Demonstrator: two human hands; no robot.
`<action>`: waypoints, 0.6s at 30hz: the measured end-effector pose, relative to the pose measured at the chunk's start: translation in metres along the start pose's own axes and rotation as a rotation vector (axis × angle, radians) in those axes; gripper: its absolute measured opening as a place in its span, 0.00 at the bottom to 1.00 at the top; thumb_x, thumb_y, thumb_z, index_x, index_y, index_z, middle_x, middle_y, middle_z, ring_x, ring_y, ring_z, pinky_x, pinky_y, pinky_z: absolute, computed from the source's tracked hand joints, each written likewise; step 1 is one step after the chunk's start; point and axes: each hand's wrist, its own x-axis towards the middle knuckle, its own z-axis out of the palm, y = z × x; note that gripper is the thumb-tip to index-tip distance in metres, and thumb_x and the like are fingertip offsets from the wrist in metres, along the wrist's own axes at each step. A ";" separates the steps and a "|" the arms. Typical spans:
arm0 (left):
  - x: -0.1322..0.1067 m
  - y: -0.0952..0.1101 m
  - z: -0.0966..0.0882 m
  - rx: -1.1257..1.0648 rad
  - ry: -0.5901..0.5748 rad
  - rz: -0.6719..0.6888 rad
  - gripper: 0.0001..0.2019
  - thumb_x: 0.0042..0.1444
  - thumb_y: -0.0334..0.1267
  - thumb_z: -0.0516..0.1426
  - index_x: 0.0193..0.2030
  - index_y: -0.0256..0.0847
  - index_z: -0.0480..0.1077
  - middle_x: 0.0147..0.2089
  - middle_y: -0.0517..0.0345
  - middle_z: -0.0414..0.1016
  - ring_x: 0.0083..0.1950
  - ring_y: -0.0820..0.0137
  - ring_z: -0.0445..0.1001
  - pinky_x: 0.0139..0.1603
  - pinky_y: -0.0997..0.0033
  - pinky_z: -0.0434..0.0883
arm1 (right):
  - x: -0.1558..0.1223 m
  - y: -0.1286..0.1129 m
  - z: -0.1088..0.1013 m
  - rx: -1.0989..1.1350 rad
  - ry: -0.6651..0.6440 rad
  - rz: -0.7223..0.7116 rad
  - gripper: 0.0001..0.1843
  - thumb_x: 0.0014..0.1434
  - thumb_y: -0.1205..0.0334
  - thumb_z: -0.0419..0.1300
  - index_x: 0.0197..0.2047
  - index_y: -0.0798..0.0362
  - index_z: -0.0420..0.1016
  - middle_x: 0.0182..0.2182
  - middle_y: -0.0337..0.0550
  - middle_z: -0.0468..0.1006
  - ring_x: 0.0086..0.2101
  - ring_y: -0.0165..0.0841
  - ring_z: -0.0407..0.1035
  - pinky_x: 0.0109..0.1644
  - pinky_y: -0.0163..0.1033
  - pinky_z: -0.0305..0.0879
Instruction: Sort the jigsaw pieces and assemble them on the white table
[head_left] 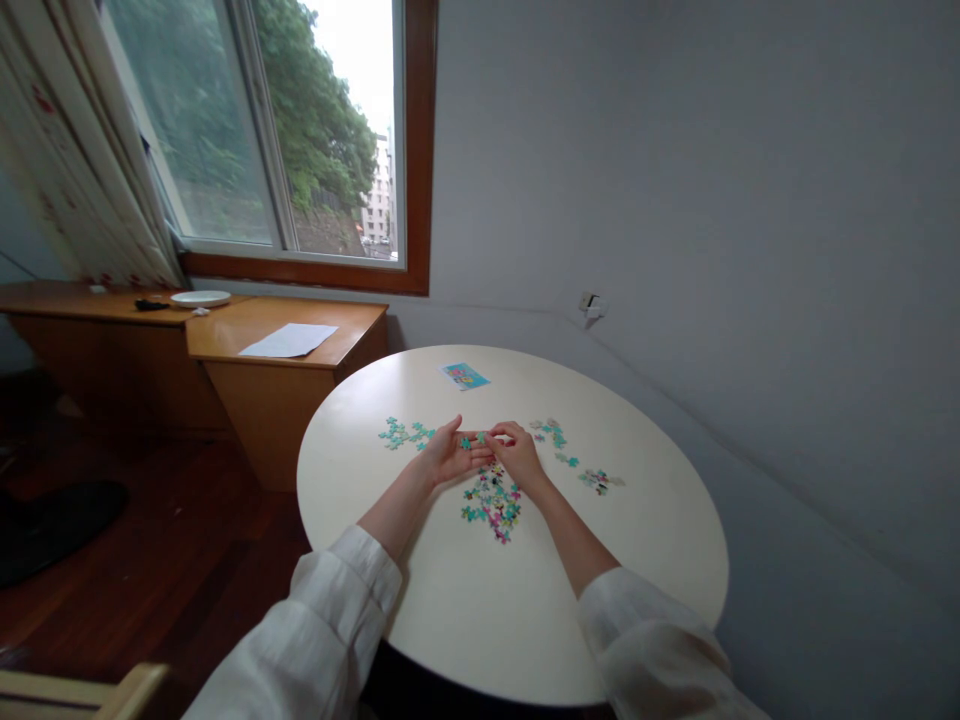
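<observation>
My left hand (pixel 451 455) is turned palm up over the table, its fingers stretched out toward the right. It holds a small teal jigsaw piece (pixel 466 443) resting on the fingers. My right hand (pixel 517 455) meets those fingertips from the right, thumb and forefinger pinched on a light green jigsaw piece (pixel 482 437). Just below both hands lies a pile of mixed jigsaw pieces (pixel 495 510), teal, pink and dark. A loose group of teal pieces (pixel 405 433) lies left of my left hand. More teal and pale pieces (pixel 553 432) are spread right of my right hand.
The white oval table (pixel 450 620) carries a colourful picture card (pixel 465 376) near its far edge. A small cluster of pieces (pixel 600 481) lies farther right. Behind on the left, a wooden desk (pixel 360 325) bears a paper sheet (pixel 291 340) and a white plate (pixel 200 298). A grey wall stands right.
</observation>
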 end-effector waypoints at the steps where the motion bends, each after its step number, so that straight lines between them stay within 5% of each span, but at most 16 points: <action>1: 0.001 0.000 -0.001 0.000 0.003 -0.004 0.25 0.59 0.48 0.41 0.35 0.26 0.68 0.33 0.39 0.73 0.38 0.61 0.73 0.45 0.59 0.65 | 0.000 0.000 0.000 0.001 0.006 0.004 0.07 0.48 0.58 0.57 0.26 0.53 0.71 0.31 0.44 0.72 0.35 0.34 0.66 0.30 0.35 0.60; 9: 0.006 -0.002 -0.005 -0.006 0.170 -0.028 0.16 0.58 0.37 0.47 0.23 0.32 0.65 0.27 0.43 0.74 0.33 0.65 0.75 0.40 0.63 0.70 | 0.000 -0.003 -0.001 0.019 0.022 0.020 0.07 0.47 0.58 0.57 0.25 0.53 0.71 0.30 0.44 0.72 0.35 0.34 0.65 0.30 0.35 0.60; 18: 0.008 -0.001 -0.008 0.080 0.203 -0.040 0.08 0.57 0.31 0.50 0.32 0.29 0.66 0.24 0.49 0.73 0.23 0.72 0.73 0.28 0.73 0.71 | 0.000 -0.004 -0.001 0.037 0.011 0.018 0.08 0.48 0.59 0.56 0.25 0.53 0.71 0.30 0.44 0.73 0.34 0.34 0.66 0.29 0.35 0.60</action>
